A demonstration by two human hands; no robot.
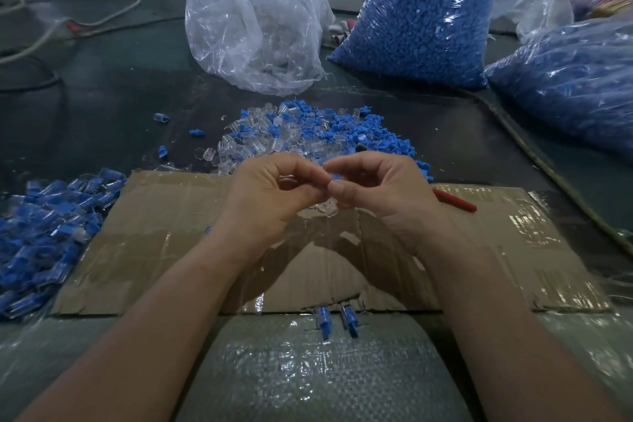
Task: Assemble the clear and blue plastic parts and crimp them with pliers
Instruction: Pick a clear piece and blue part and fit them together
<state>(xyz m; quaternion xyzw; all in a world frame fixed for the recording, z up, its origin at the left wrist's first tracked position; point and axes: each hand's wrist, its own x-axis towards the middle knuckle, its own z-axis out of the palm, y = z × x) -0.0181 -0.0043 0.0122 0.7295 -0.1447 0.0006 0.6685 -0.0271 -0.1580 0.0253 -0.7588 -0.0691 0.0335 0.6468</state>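
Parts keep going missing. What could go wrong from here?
The left hand and right hand pinch small clear plastic parts; one could slip into the mixed blue-and-clear loose heap. Two assembled blue-and-clear pieces lie at the near edge of the brown cardboard sheet; a forearm might sweep them off.

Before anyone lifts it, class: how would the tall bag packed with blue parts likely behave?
The bag of blue parts is packed full, so probably heavy. Its thin glossy film likely feels slippery and sags. Pushed, it may slump.
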